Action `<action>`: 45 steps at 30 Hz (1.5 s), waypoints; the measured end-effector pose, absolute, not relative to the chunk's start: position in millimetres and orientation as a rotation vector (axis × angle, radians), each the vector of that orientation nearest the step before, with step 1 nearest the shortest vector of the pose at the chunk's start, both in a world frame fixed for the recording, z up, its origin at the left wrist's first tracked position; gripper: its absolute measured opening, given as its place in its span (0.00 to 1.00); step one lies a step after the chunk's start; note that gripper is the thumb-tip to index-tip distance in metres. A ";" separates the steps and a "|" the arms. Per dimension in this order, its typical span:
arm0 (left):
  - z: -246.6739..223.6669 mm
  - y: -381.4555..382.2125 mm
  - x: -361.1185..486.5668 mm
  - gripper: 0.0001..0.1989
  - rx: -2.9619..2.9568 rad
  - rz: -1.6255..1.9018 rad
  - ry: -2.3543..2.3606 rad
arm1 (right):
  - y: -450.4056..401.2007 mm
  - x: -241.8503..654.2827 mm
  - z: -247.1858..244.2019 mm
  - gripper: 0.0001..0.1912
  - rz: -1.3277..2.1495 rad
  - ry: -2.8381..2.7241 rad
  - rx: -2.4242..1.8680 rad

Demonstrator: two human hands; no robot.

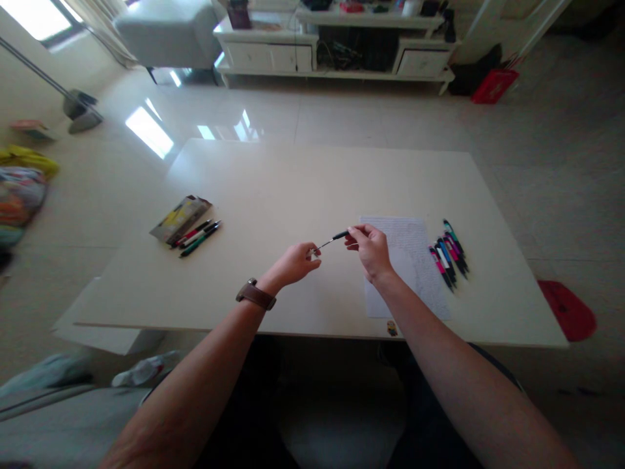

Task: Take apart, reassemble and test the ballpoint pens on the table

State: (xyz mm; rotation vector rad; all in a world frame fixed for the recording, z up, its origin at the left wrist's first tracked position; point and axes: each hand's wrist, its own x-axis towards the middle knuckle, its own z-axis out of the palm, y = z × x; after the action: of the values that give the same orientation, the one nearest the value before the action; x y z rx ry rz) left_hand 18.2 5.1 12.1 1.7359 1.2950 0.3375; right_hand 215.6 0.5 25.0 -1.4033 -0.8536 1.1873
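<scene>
Over the middle of the white table [293, 189], my right hand [374, 251] pinches the end of a dark pen part [340, 235]. A thin shaft like a pen refill [324, 245] runs from it down-left to my left hand [295, 262]. The fingers of my left hand are closed around a small whitish piece [315, 254] at the shaft's other end; its kind is too small to tell. A written sheet of paper [405, 273] lies under my right hand and forearm. Right of it lie several pens [446, 257] with pink, blue, white and green parts.
At the left, an opened box [180, 218] lies with several pens [200, 239] in front of it. A small cartoon figure [391, 327] sits at the near edge. A red stool-like object [566, 311] stands beyond the right edge. A white cabinet [268, 55] stands farther back.
</scene>
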 end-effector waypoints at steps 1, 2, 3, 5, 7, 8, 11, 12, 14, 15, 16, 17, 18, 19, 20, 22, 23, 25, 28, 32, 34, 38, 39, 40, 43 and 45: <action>12.4 5.0 18.8 0.12 1.734 0.333 1.293 | 0.4 215.2 25.0 0.11 1.195 -0.862 -1.408; 12.7 4.9 19.4 0.12 1.733 0.330 1.291 | 0.0 214.4 24.8 0.11 1.208 -0.873 -1.409; 12.8 4.6 19.9 0.12 1.735 0.331 1.290 | -0.5 213.3 24.4 0.11 1.231 -0.887 -1.408; 12.7 3.7 20.6 0.12 1.749 0.336 1.297 | -2.4 210.0 22.9 0.10 1.300 -0.927 -1.400; 12.3 2.4 20.6 0.12 1.789 0.342 1.308 | -4.7 206.1 20.3 0.07 1.372 -0.999 -1.397; 12.1 1.7 20.4 0.12 1.817 0.341 1.313 | -5.9 204.4 18.6 0.06 1.394 -1.046 -1.397; 11.6 0.2 18.9 0.10 1.917 0.319 1.339 | -8.1 201.8 13.0 0.04 1.389 -1.200 -1.388; 11.7 -0.1 18.3 0.10 1.943 0.306 1.350 | -8.4 202.1 11.3 0.05 1.379 -1.246 -1.380; 12.8 -0.7 17.3 0.09 1.976 0.284 1.368 | -8.6 203.6 9.0 0.06 1.364 -1.321 -1.368; 13.9 -1.1 17.1 0.09 1.990 0.279 1.371 | -8.8 204.6 8.7 0.06 1.358 -1.354 -1.367; 15.6 -1.6 17.1 0.10 2.003 0.276 1.368 | -9.2 205.6 9.1 0.05 1.350 -1.381 -1.374; 17.8 -2.2 17.4 0.10 2.016 0.278 1.363 | -9.7 206.4 10.1 0.04 1.337 -1.405 -1.394; 20.5 -3.0 17.9 0.11 2.029 0.284 1.355 | -10.4 207.0 11.7 0.06 1.320 -1.425 -1.426; 23.7 -3.9 18.8 0.12 2.042 0.295 1.344 | -11.3 207.4 13.9 0.10 1.300 -1.448 -1.470; 27.0 -4.7 19.8 0.13 2.053 0.307 1.326 | -12.1 207.8 16.3 0.15 1.274 -1.477 -1.522; 33.4 -6.1 22.0 0.12 2.073 0.333 1.275 | -13.3 208.3 21.0 0.23 1.189 -1.548 -1.635; 36.0 -6.4 23.0 0.12 2.084 0.345 1.252 | -13.4 208.5 22.8 0.27 1.134 -1.582 -1.680; 38.7 -5.8 23.8 0.11 2.101 0.373 1.227 | -12.5 209.2 24.6 0.31 1.050 -1.602 -1.737; 37.2 -1.9 21.3 0.13 2.070 0.417 1.262 | -9.7 210.1 21.5 0.29 1.047 -1.555 -1.742; 33.1 3.7 14.5 0.17 1.927 0.545 1.382 | -10.6 207.6 9.9 0.15 1.005 -1.806 -1.758; 33.5 4.8 12.1 0.15 1.897 0.597 1.417 | -15.2 203.9 3.7 0.10 0.921 -2.015 -1.718; 37.2 4.3 11.4 0.13 1.911 0.606 1.448 | -28.2 192.8 -4.9 0.21 0.813 -2.307 -1.617; 37.8 3.9 11.6 0.14 1.909 0.609 1.447 | -31.0 189.9 -5.9 0.24 0.794 -2.349 -1.624; 38.0 3.7 11.8 0.15 1.902 0.612 1.440 | -33.3 187.3 -6.5 0.25 0.773 -2.380 -1.637; 36.6 3.3 11.1 0.13 1.896 0.604 1.413 | -36.5 181.8 -6.9 0.28 0.728 -2.444 -1.663; 35.2 3.4 10.1 0.12 1.919 0.578 1.398 | -36.4 180.6 -6.8 0.28 0.717 -2.467 -1.662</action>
State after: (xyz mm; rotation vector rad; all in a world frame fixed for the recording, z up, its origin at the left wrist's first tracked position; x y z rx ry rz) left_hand 10.1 3.4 35.2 1.9191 1.3978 0.5777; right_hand 180.6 -36.4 -6.8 -1.6617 -2.4675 0.7167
